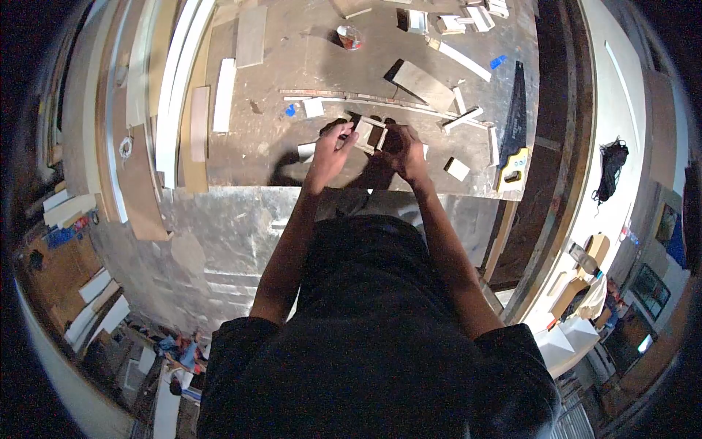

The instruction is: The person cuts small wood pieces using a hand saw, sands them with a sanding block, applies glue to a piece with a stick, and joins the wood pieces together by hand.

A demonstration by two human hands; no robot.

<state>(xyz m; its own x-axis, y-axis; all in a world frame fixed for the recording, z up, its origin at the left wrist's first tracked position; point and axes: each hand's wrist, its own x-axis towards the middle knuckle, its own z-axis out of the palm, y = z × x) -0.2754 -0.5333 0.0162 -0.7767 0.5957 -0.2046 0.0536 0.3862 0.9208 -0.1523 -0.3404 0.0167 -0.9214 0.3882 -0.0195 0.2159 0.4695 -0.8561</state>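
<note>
A small open wooden frame (374, 136), made of short pale strips, is held between my two hands just above the workbench (270, 164). My left hand (333, 154) is closed at its left side, with the thumb against the wood. On the opposite side, my right hand (406, 152) curls its fingers around the frame's edge; the fingertips are in shadow. Under the left hand a white offcut (306, 150) partly shows. A square white block (313, 107) lies just beyond that hand. To the right of my right hand rests a small wooden block (458, 169).
A handsaw (515, 121) with a yellow handle lies along the bench's right edge. Beyond my hands are a long thin strip (365, 99), a wide board (423, 85) and a small tub (349, 37). Long boards (172, 95) line the left side. A hammer (585, 260) lies off to the right.
</note>
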